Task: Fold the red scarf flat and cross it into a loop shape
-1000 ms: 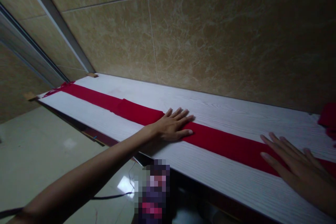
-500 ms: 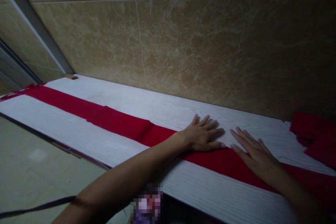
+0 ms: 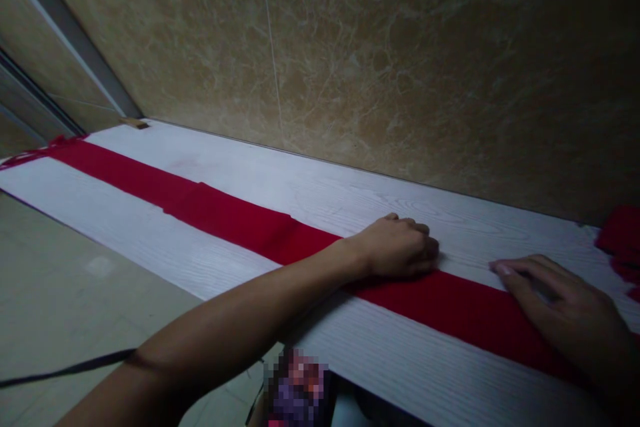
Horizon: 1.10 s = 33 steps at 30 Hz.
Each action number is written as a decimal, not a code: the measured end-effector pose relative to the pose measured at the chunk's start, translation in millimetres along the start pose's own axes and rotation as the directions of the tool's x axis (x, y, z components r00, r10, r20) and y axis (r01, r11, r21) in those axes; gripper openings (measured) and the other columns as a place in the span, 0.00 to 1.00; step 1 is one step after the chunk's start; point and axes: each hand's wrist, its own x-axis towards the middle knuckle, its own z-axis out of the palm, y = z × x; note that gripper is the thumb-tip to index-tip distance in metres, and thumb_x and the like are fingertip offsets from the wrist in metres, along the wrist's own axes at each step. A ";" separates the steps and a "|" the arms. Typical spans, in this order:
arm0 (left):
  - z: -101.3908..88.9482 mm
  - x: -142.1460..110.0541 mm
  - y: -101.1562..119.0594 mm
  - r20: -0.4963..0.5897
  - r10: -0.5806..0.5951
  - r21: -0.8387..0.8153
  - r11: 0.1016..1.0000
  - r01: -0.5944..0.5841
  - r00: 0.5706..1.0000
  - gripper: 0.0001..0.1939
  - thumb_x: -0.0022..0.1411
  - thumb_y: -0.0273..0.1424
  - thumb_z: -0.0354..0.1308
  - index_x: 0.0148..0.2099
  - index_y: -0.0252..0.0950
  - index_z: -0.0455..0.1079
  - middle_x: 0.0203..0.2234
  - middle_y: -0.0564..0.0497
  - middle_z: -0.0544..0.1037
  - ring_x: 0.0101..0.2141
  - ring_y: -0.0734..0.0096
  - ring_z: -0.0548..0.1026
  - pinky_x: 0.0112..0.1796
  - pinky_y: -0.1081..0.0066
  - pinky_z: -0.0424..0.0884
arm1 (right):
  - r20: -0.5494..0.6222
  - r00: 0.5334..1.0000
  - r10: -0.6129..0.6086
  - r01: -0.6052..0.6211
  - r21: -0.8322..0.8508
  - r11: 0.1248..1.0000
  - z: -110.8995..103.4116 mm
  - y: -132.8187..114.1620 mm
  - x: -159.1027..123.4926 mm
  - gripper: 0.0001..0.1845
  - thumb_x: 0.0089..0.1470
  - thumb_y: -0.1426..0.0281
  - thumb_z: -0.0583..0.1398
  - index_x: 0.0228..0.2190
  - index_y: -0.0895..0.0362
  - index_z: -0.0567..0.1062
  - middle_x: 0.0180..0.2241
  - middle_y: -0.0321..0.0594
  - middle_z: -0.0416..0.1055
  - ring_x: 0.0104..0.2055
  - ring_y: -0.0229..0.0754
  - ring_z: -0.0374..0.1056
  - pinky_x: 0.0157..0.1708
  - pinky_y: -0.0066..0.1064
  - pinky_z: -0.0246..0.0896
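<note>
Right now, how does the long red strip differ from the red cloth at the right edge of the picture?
The long red strip lies flat, while the red cloth at the right edge looks bunched up. The strip stretches along the white board; the cloth sits near the wall, partly out of view. Both are red.

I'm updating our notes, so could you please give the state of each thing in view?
Red strip: laid lengthwise, mostly flat
Left hand: fingers curled, at the strip; grip unclear
Right hand: fingers bent, over the strip; grip unclear
Red fabric at right: bunched
White board: partly covered by the strip
Wooden piece: on the board
</note>
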 end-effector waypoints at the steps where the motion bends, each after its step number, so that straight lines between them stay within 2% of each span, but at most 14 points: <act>1: 0.9 0.2 0.1 0.008 0.003 -0.018 1.000 -0.003 1.000 0.17 0.73 0.39 0.51 0.53 0.37 0.76 0.48 0.45 0.79 0.46 0.61 0.77 0.45 0.62 0.71 | 0.009 1.000 0.020 -0.020 0.000 1.000 -0.8 -0.2 -0.5 0.20 0.52 0.50 0.54 0.27 0.50 0.77 0.30 0.41 0.78 0.33 0.49 0.74 0.35 0.39 0.65; 4: 2.7 0.1 0.2 0.016 -0.004 -0.092 0.996 0.005 1.000 0.16 0.73 0.38 0.52 0.53 0.38 0.76 0.47 0.46 0.79 0.43 0.64 0.77 0.41 0.67 0.70 | 0.055 0.996 0.068 -0.067 -0.009 0.998 -1.1 3.7 -1.9 0.20 0.53 0.50 0.55 0.27 0.50 0.78 0.30 0.40 0.77 0.32 0.48 0.73 0.32 0.37 0.63; 12: -0.3 -0.7 1.7 0.020 -0.022 -0.175 0.984 0.025 1.000 0.14 0.72 0.38 0.55 0.50 0.37 0.77 0.45 0.48 0.79 0.42 0.64 0.77 0.39 0.67 0.70 | 0.116 0.993 0.034 -0.039 0.039 0.999 0.1 7.3 -2.9 0.28 0.54 0.42 0.53 0.26 0.51 0.76 0.30 0.42 0.77 0.33 0.48 0.74 0.34 0.38 0.66; 15: -2.0 -1.1 3.9 0.032 -0.035 -0.173 0.984 0.040 0.999 0.15 0.72 0.40 0.55 0.49 0.37 0.77 0.45 0.47 0.79 0.42 0.64 0.77 0.38 0.67 0.70 | 0.113 0.993 0.043 -0.046 0.018 0.999 1.6 6.6 -2.6 0.32 0.54 0.37 0.52 0.25 0.51 0.75 0.28 0.41 0.75 0.30 0.47 0.72 0.31 0.37 0.65; 19: -2.9 -1.2 8.6 0.054 -0.114 -0.099 0.988 0.119 0.992 0.20 0.72 0.46 0.55 0.49 0.35 0.74 0.47 0.44 0.77 0.42 0.63 0.77 0.39 0.66 0.71 | 0.164 0.979 0.119 -0.105 -0.089 0.990 5.3 10.8 -2.8 0.34 0.54 0.35 0.48 0.22 0.50 0.70 0.23 0.38 0.71 0.25 0.45 0.67 0.27 0.36 0.61; 21: -2.5 -1.1 10.5 0.064 -0.150 -0.048 0.987 0.153 0.987 0.24 0.71 0.50 0.53 0.50 0.33 0.72 0.47 0.42 0.77 0.42 0.61 0.77 0.39 0.64 0.72 | 0.195 0.968 0.158 -0.133 -0.136 0.982 6.5 12.8 -2.5 0.33 0.54 0.36 0.47 0.22 0.50 0.67 0.23 0.38 0.70 0.26 0.45 0.67 0.28 0.37 0.60; 25: -1.4 -1.4 10.6 0.083 -0.147 -0.029 0.988 0.150 0.986 0.30 0.70 0.56 0.50 0.48 0.33 0.73 0.45 0.42 0.78 0.42 0.59 0.78 0.38 0.64 0.71 | 0.225 0.963 0.145 -0.112 -0.152 0.982 5.8 11.9 -0.7 0.32 0.55 0.38 0.45 0.22 0.50 0.67 0.26 0.40 0.72 0.29 0.47 0.70 0.32 0.38 0.62; 28: -2.5 -2.1 9.6 0.080 -0.132 -0.051 0.989 0.137 0.988 0.29 0.70 0.56 0.48 0.45 0.35 0.73 0.41 0.44 0.80 0.40 0.60 0.78 0.36 0.66 0.69 | 0.225 0.952 0.208 -0.165 -0.195 0.967 3.4 11.0 0.2 0.32 0.54 0.37 0.44 0.21 0.49 0.66 0.25 0.41 0.72 0.28 0.49 0.71 0.30 0.39 0.62; 31: -5.0 -2.9 9.7 0.086 -0.157 -0.085 0.983 0.164 0.984 0.30 0.70 0.58 0.46 0.47 0.36 0.72 0.36 0.45 0.81 0.36 0.61 0.78 0.34 0.66 0.69 | 0.210 0.932 0.296 -0.242 -0.249 0.938 1.5 14.0 0.4 0.32 0.55 0.36 0.44 0.23 0.48 0.69 0.25 0.42 0.74 0.27 0.52 0.72 0.28 0.40 0.62; 33: -6.0 -3.1 10.2 0.094 -0.170 -0.108 0.978 0.180 0.981 0.32 0.70 0.60 0.45 0.48 0.37 0.72 0.34 0.46 0.81 0.34 0.61 0.78 0.33 0.66 0.69 | 0.163 0.948 0.272 -0.220 -0.278 0.935 1.1 17.3 0.7 0.33 0.55 0.37 0.43 0.24 0.47 0.71 0.24 0.43 0.76 0.25 0.54 0.72 0.26 0.42 0.63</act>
